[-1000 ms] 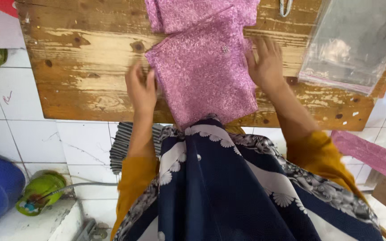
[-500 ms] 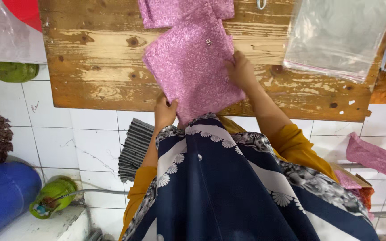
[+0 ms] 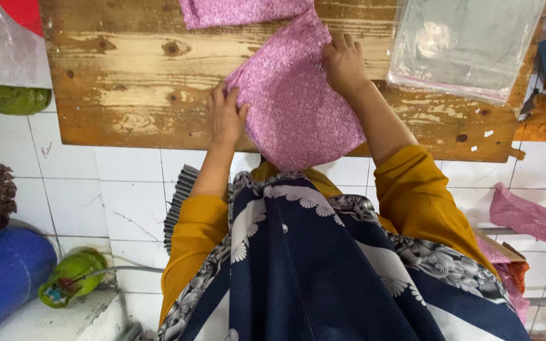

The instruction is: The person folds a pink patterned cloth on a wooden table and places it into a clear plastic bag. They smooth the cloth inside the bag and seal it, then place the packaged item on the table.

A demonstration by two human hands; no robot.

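Observation, head view, 1 person at a low wooden board (image 3: 134, 76) on a white tiled floor (image 3: 127, 189).

Work piece: 1 pink cloth (image 3: 298, 107), patterned and folded into a rough rectangle. It lay tilted on the board, with its lower corner hanging past the near edge toward the person's lap.

Left hand (image 3: 225, 117): flat, fingers extended and close together. The fingertips rested on the cloth's left edge and the palm on bare wood. Nothing was clamped.

Right hand (image 3: 344, 63): at the cloth's upper right corner, fingers curled down over the edge. It appeared closed on that corner, though the thumb was hidden beneath.

Surroundings: a 2nd pink cloth (image 3: 241, 11) lay at the far edge of the board, touching the top of the 1st. Clear plastic bags (image 3: 462, 47) were stacked on the board's right part, apart from the cloth. A blue drum (image 3: 4, 271) and a green gas cylinder (image 3: 71, 285) stood on the floor at left.

Judgement: the step in hand looked like squaring and flattening the folded cloth, 1 hand pinning and 1 hand pulling the corner. Any further fold would call for the left edge to be held down, the tilt to be corrected against the board's edge, and the overhanging corner to be brought up onto the wood.
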